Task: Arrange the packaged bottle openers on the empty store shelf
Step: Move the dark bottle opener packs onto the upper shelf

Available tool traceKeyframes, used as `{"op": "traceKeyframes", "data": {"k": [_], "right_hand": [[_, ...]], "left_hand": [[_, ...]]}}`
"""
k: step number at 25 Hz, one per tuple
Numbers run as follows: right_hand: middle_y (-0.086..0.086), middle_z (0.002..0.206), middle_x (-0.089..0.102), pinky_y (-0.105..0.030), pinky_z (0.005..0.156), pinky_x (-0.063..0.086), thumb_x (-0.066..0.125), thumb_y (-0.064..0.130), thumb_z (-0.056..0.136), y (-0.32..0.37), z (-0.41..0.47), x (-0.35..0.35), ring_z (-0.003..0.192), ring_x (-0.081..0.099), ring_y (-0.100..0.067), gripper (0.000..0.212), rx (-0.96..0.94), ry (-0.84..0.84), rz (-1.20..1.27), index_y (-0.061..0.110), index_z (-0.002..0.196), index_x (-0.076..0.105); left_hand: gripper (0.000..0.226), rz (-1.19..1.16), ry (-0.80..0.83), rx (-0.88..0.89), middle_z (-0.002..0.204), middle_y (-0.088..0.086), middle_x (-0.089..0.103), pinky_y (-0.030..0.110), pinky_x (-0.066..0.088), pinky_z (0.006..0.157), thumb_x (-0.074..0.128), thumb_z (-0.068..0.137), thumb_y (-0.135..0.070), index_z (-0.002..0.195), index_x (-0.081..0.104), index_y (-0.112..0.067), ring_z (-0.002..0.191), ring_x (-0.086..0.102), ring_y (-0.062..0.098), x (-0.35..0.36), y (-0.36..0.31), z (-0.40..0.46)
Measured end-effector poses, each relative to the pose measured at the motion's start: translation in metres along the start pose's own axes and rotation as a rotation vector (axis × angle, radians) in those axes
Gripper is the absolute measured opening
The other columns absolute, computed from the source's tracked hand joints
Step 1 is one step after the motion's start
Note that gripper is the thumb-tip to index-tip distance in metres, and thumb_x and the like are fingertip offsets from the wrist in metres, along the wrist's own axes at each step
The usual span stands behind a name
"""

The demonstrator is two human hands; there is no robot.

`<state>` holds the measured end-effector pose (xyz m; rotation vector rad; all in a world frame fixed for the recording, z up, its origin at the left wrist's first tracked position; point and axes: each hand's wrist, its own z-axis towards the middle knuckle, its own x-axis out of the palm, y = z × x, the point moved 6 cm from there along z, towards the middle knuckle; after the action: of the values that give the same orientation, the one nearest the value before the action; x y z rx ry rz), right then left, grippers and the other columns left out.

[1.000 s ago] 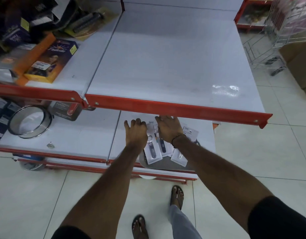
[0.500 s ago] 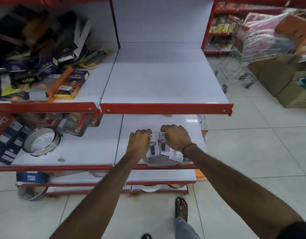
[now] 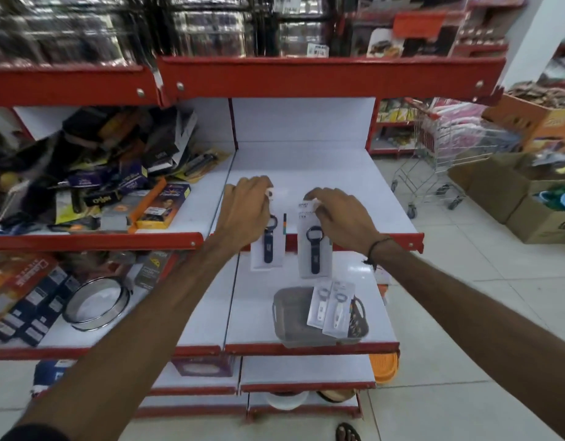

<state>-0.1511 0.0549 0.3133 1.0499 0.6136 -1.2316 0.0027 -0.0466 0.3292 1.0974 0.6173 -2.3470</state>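
My left hand (image 3: pixel 247 208) grips the top of a white card pack with a dark bottle opener (image 3: pixel 268 246), which hangs over the front edge of the empty white shelf (image 3: pixel 354 186). My right hand (image 3: pixel 341 214) pinches the top of a second packaged bottle opener (image 3: pixel 314 249), also hanging in front of the red shelf lip. On the shelf below, a grey basket (image 3: pixel 290 313) holds two more packs with white openers (image 3: pixel 330 308).
The left shelf bay is heaped with boxes and packs (image 3: pixel 115 183). A round metal sieve (image 3: pixel 95 303) lies on the lower left shelf. A shopping trolley (image 3: pixel 440 160) and cardboard boxes (image 3: pixel 529 202) stand on the tiled floor to the right.
Both hands have risen from the basket on the lower shelf to the empty shelf above, each carrying one packaged opener. The view has tilted upward.
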Motion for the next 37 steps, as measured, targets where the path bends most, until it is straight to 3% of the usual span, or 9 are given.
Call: {"op": "traceKeyframes", "data": {"k": [5,9,14,17,22,30,33,35,37], "right_hand": [[-0.008,0.114,0.067,-0.031,0.073,0.043,0.041,0.011,0.096,-0.011,0.071,-0.020,0.098,0.059,-0.026,0.026,0.080,-0.040,0.076,0.018,0.117,0.056],[-0.008,0.117,0.068,-0.034,0.073,0.049,0.040,0.014,0.096,-0.028,0.113,-0.014,0.092,0.060,-0.027,0.027,0.178,-0.021,0.114,0.022,0.115,0.057],[-0.007,0.112,0.070,-0.037,0.086,0.048,0.039,0.010,0.093,-0.048,0.132,0.028,0.081,0.055,-0.024,0.033,0.292,0.096,0.103,0.022,0.117,0.059],[-0.004,0.118,0.070,-0.033,0.084,0.043,0.041,0.013,0.092,-0.057,0.131,0.058,0.088,0.060,-0.025,0.035,0.342,0.193,0.130,0.024,0.118,0.061],[-0.002,0.123,0.065,-0.043,0.099,0.039,0.041,0.017,0.089,-0.066,0.132,0.090,0.117,0.056,-0.026,0.042,0.311,0.236,-0.018,0.029,0.120,0.066],[-0.009,0.135,0.050,-0.052,0.104,0.031,0.041,0.022,0.093,-0.062,0.114,0.122,0.126,0.045,-0.029,0.042,0.234,0.459,-0.319,0.022,0.133,0.055],[-0.007,0.141,0.050,-0.052,0.106,0.032,0.044,0.026,0.093,-0.056,0.102,0.109,0.131,0.044,-0.028,0.048,0.228,0.410,-0.232,0.022,0.140,0.046],[-0.004,0.141,0.053,-0.049,0.105,0.036,0.045,0.029,0.094,-0.044,0.083,0.083,0.130,0.048,-0.026,0.049,0.147,0.183,-0.200,0.022,0.142,0.046],[-0.002,0.125,0.064,-0.041,0.092,0.041,0.047,0.032,0.091,-0.025,0.046,0.054,0.113,0.057,-0.023,0.041,-0.002,-0.102,-0.248,0.020,0.129,0.058]], "left_hand": [[0.019,0.021,-0.048,-0.082,0.092,0.015,0.072,0.040,0.045,0.076,0.047,0.087,-0.002,0.096,0.063,-0.005,0.085,0.065,0.036,-0.002,0.035,0.066],[0.018,-0.020,-0.010,-0.134,0.092,0.017,0.072,0.036,0.041,0.069,0.046,0.089,-0.004,0.096,0.062,-0.004,0.083,0.065,0.037,0.018,0.057,0.098],[0.016,-0.064,0.143,-0.205,0.093,0.009,0.073,0.043,0.047,0.086,0.044,0.086,-0.004,0.087,0.057,-0.014,0.088,0.067,0.033,0.069,0.078,0.107],[0.025,-0.032,0.226,-0.234,0.108,0.009,0.072,0.046,0.037,0.095,0.044,0.091,-0.007,0.105,0.063,-0.014,0.106,0.062,0.032,0.093,0.091,0.099],[0.039,0.148,0.438,-0.199,0.130,0.009,0.057,0.051,0.028,0.106,0.042,0.097,-0.015,0.132,0.058,-0.022,0.124,0.048,0.030,0.115,0.101,0.083],[0.052,0.298,0.721,-0.204,0.155,0.004,0.037,0.063,0.010,0.118,0.046,0.098,-0.022,0.149,0.040,-0.027,0.143,0.030,0.027,0.136,0.095,0.058],[0.055,0.259,0.646,-0.180,0.163,0.004,0.026,0.064,0.009,0.117,0.046,0.099,-0.032,0.152,0.035,-0.025,0.149,0.022,0.027,0.125,0.085,0.046],[0.054,0.221,0.416,-0.111,0.163,0.008,0.028,0.064,0.017,0.117,0.048,0.097,-0.029,0.149,0.039,-0.021,0.148,0.025,0.030,0.107,0.066,0.036],[0.048,0.167,0.169,-0.030,0.156,0.011,0.039,0.060,0.029,0.114,0.050,0.095,-0.026,0.143,0.048,-0.017,0.144,0.034,0.032,0.086,0.035,0.016]]}}
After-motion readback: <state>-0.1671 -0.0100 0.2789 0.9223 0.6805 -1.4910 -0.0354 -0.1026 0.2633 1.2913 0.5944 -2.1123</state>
